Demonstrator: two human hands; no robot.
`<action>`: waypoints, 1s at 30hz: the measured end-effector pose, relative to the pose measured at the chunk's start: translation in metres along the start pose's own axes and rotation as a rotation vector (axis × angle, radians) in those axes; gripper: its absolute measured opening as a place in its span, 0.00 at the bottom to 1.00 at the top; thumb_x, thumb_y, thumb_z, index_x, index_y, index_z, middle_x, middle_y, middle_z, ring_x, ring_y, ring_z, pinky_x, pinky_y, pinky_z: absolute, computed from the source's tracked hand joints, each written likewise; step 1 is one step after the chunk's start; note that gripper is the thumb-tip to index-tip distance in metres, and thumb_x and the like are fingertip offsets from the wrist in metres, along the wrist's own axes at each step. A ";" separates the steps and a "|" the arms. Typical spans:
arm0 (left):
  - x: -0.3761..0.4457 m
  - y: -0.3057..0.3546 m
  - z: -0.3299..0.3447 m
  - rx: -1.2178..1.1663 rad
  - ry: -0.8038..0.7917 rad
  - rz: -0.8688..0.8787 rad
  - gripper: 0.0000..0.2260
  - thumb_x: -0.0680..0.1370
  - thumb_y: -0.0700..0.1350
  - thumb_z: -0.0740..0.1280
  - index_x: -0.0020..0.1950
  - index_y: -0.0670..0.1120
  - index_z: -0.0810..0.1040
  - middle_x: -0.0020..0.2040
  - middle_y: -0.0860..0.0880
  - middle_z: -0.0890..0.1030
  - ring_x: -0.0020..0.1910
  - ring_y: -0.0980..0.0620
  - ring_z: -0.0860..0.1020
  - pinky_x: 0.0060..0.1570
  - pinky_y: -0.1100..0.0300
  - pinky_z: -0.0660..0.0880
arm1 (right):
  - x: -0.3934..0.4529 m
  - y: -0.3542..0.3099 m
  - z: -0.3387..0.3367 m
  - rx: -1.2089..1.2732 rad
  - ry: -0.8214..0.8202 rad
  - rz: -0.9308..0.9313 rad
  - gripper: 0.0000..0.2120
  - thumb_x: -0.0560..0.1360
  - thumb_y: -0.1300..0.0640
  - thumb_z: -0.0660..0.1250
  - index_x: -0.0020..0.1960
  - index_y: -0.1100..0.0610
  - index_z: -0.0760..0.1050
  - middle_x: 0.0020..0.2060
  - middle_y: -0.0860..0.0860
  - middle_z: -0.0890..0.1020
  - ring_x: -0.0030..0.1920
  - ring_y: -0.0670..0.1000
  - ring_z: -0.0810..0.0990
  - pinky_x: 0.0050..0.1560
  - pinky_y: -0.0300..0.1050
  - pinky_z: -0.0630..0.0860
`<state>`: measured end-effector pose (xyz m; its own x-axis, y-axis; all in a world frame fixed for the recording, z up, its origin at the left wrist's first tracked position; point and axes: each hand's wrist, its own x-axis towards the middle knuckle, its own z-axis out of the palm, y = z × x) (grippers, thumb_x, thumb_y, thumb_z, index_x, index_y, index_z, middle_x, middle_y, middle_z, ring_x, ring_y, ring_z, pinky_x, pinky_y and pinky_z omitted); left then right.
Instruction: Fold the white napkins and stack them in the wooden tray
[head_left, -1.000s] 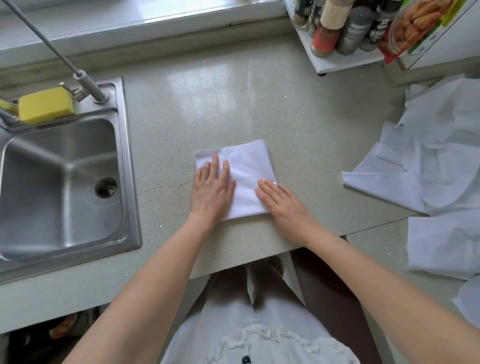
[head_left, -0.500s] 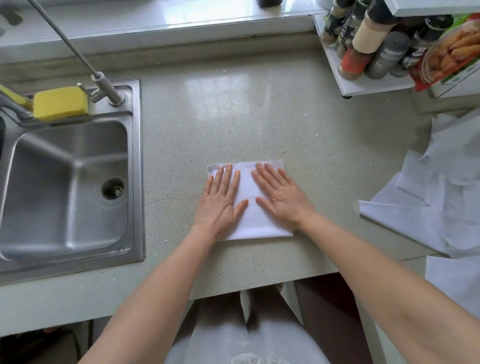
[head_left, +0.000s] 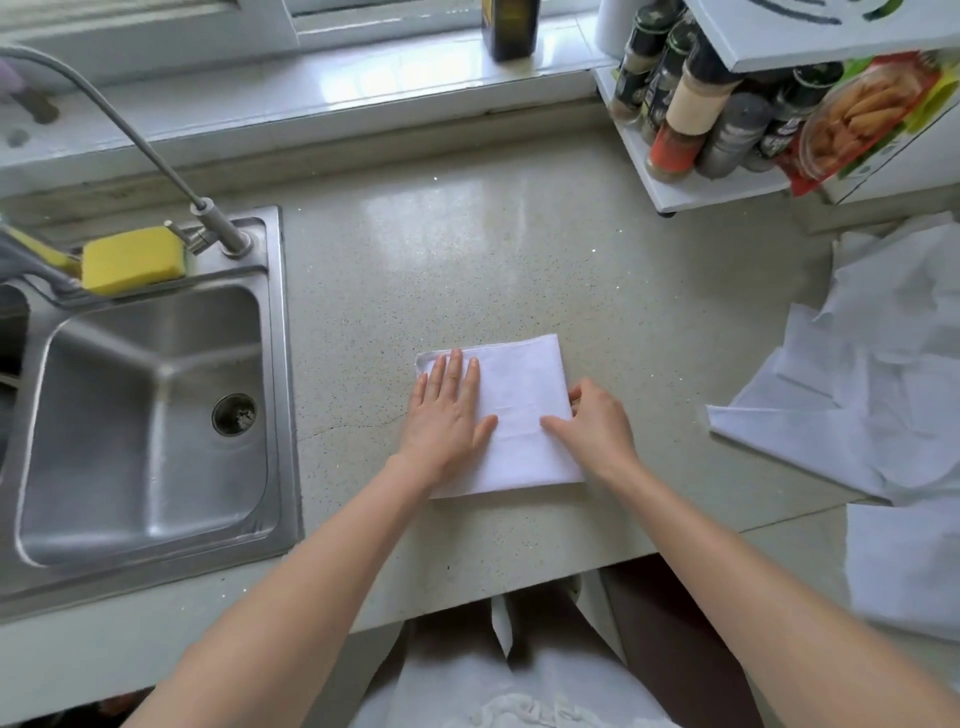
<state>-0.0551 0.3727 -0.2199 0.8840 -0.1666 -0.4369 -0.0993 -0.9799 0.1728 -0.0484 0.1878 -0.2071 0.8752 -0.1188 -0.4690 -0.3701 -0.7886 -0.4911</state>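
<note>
A folded white napkin (head_left: 514, 415) is laid flat on the counter (head_left: 467, 260), right of the sink (head_left: 140, 415). It is pressed down by the left hand (head_left: 447, 415) with straight fingers, while its right edge is pinched by the right hand (head_left: 592, 423). Loose napkins (head_left: 857, 395) are heaped at the far right.

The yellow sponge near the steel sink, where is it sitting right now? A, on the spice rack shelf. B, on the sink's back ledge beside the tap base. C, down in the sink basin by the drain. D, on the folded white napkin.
B: the yellow sponge lies on the steel sink's back ledge, just left of the metal tap base, not down in the basin.
</note>
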 end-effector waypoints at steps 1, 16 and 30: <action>0.003 0.002 -0.013 0.006 -0.004 0.012 0.34 0.81 0.57 0.55 0.78 0.45 0.41 0.78 0.43 0.40 0.77 0.45 0.41 0.75 0.49 0.42 | -0.001 -0.003 0.001 0.013 -0.027 -0.005 0.09 0.68 0.57 0.70 0.46 0.57 0.74 0.42 0.53 0.80 0.45 0.56 0.78 0.39 0.45 0.71; 0.043 0.073 -0.157 0.343 0.254 0.584 0.03 0.78 0.41 0.64 0.47 0.44 0.77 0.46 0.49 0.77 0.46 0.46 0.78 0.54 0.57 0.68 | -0.002 -0.026 -0.096 -0.020 0.240 -0.357 0.06 0.68 0.63 0.65 0.37 0.53 0.69 0.32 0.50 0.74 0.35 0.55 0.72 0.33 0.44 0.63; 0.017 0.026 -0.041 0.193 0.127 0.603 0.13 0.75 0.32 0.59 0.55 0.39 0.79 0.76 0.46 0.62 0.77 0.45 0.56 0.74 0.53 0.53 | -0.002 0.014 -0.022 -0.587 -0.029 -0.604 0.21 0.73 0.75 0.55 0.64 0.65 0.69 0.76 0.61 0.56 0.77 0.58 0.52 0.75 0.47 0.47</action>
<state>-0.0239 0.3490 -0.1872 0.6935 -0.6913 -0.2029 -0.6653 -0.7225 0.1881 -0.0487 0.1641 -0.1965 0.8594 0.4336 -0.2708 0.3883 -0.8982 -0.2058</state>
